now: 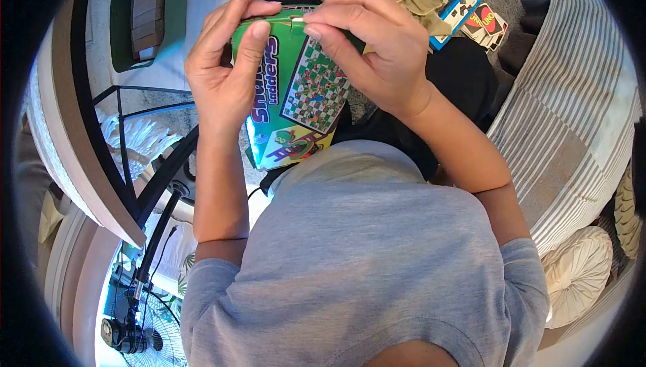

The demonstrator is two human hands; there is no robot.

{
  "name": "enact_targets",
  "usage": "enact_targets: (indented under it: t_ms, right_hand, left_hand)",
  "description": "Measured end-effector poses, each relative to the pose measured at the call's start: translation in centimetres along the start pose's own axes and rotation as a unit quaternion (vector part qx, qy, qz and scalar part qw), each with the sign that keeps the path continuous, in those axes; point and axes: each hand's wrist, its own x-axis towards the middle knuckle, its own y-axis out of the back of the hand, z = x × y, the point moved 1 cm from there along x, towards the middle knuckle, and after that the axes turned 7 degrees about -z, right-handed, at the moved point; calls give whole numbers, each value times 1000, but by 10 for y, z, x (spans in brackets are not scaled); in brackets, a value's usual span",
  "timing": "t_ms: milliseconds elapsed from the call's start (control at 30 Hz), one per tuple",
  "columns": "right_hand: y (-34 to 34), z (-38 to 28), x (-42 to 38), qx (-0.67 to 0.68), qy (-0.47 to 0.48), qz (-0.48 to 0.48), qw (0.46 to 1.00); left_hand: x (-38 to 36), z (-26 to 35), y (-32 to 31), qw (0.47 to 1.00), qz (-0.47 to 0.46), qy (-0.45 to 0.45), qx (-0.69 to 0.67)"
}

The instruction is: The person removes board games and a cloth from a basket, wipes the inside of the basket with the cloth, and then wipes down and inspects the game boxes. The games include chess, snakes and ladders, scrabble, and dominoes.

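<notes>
A green Snakes and Ladders box [276, 115] rests upright against my lap, its printed front towards the camera. My left hand [232, 54] is at the box's upper left corner, thumb along the front and fingers spread, some of them behind the top edge. At the top edge, right of the middle, my right hand [377, 41] pinches a small white flap or edge of the box between thumb and forefinger. The box's top looks slightly parted there. What lies inside is hidden.
Uno cards [486, 24], a blue-edged game pack [457, 14] and a beige cloth bag [424, 4] lie beyond my right hand. A striped cushion [572, 98] is at the right, a round pleated cushion [579, 273] below it. A black stand and a fan [155, 340] are at the left.
</notes>
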Motion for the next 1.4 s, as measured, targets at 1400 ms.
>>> enact_targets:
  t_ms: [1400]
  right_hand:
    - [69, 338, 92, 375, -454, 78, 804]
  left_hand:
    - [366, -70, -36, 974, -191, 79, 97]
